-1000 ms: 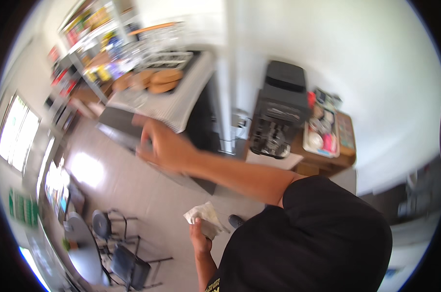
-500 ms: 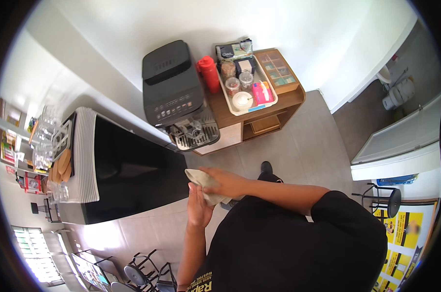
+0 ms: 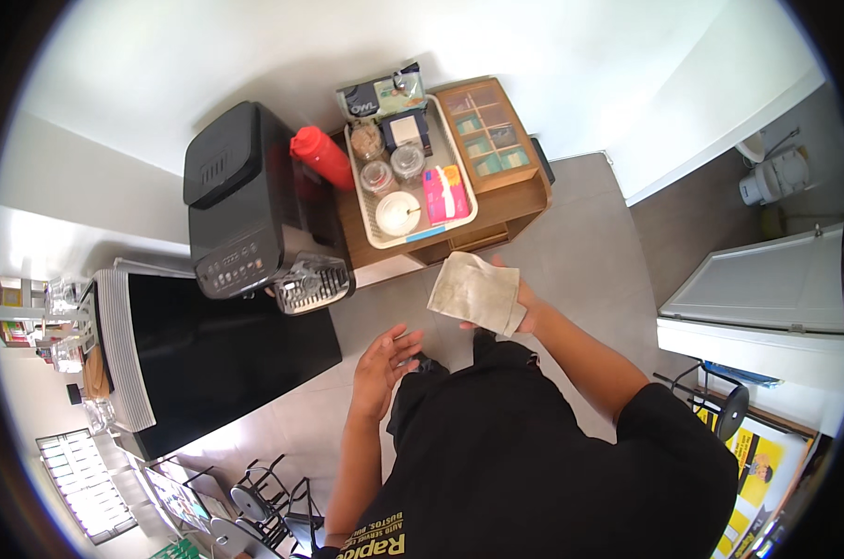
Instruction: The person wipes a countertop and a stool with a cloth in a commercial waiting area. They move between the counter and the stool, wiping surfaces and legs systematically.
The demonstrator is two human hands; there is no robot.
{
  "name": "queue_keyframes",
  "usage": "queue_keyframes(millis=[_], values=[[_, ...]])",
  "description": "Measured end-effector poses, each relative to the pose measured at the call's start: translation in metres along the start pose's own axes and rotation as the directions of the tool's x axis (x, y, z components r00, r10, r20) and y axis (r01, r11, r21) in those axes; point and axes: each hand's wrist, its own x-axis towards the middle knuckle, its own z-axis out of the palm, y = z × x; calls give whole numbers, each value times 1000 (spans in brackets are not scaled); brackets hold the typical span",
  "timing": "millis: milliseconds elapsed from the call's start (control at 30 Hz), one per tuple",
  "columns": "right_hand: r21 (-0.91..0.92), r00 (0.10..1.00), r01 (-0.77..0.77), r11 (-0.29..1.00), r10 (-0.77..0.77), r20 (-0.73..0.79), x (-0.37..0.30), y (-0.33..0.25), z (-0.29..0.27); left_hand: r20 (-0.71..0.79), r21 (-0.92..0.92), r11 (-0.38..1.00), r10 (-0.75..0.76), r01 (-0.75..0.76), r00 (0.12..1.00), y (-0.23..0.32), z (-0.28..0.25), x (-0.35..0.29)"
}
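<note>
A folded beige cloth (image 3: pixel 475 291) rests across my right hand (image 3: pixel 526 303), which grips it from beneath and along its right edge; most of those fingers are hidden by it. My left hand (image 3: pixel 381 373) holds nothing, its fingers loosely apart, to the left of the cloth and lower. Ahead of both hands stands a wooden cabinet (image 3: pixel 495 222). On it is a white basket tray (image 3: pixel 371 224) with glass jars, a white lidded cup (image 3: pixel 398 213), a pink packet (image 3: pixel 446 194) and other packets.
Left of the tray stand a red bottle (image 3: pixel 323 156) and a black coffee machine (image 3: pixel 245 205). A wooden divided box (image 3: pixel 485 130) sits to its right. A black refrigerator (image 3: pixel 217 363) stands at left, stools (image 3: pixel 251 503) lower left, and an open doorway (image 3: pixel 711 196) at right.
Both hands were together on the cloth; now they are apart, with the left hand off it. The right hand has carried the cloth rightward and forward, and it lies flatter. My view has shifted rightward.
</note>
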Motion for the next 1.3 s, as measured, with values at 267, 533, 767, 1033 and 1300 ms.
queue_keyframes(millis=[267, 533, 767, 1033, 1300], values=[[-584, 715, 63, 810, -444, -539, -9, -68, -14, 79, 173, 984, -60, 46, 995, 11, 23, 72], [-637, 580, 156, 755, -592, -560, -21, -89, 1, 311, 217, 973, -150, 83, 939, 14, 79, 152], [-910, 504, 69, 409, -801, -322, 0, -215, -9, 310, 102, 985, -165, 140, 936, 25, 138, 199], [-994, 544, -95, 45, -834, -90, 93, -350, 31, 18, -95, 982, -161, 162, 987, 13, 196, 270], [-483, 770, -144, -864, -405, 494, 199, -428, 1, -225, -369, 925, -182, 89, 957, 0, 232, 326]])
